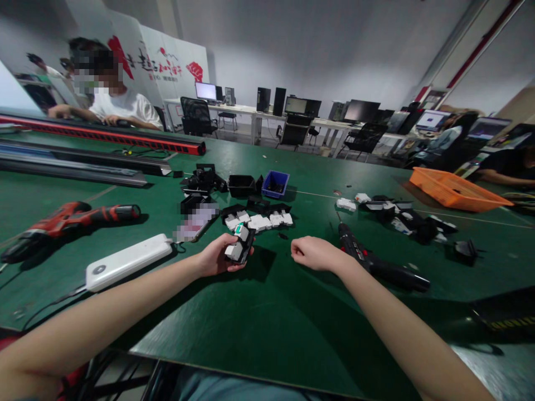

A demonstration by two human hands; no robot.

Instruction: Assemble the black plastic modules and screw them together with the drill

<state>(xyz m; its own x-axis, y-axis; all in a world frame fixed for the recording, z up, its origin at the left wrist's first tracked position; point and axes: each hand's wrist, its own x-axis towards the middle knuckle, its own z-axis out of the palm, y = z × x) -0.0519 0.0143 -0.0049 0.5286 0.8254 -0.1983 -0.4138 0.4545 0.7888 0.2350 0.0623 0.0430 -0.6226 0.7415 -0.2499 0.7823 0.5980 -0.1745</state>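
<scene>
My left hand (217, 256) is wrapped round a small black-and-white plastic part (239, 245) with a green spot at its top, held just above the green table (259, 323). To its right, my right hand (314, 252) is closed with the fingertips curled under. What it holds, if anything, is hidden. A black electric screwdriver (371, 264) lies just beyond the right wrist, its bit facing away from me. Several similar white-and-black parts (261, 223) lie in a row beyond my left hand. Beside them rests a phone (196, 221).
At the left lie a red-and-black power screwdriver (71, 223) and a white power bank (129, 262) with cables. Farther back are a black bin (241, 185), a blue bin (276, 184) and long metal rails (83, 167). An orange basket (455, 189) stands right. A co-worker (121, 106) sits opposite.
</scene>
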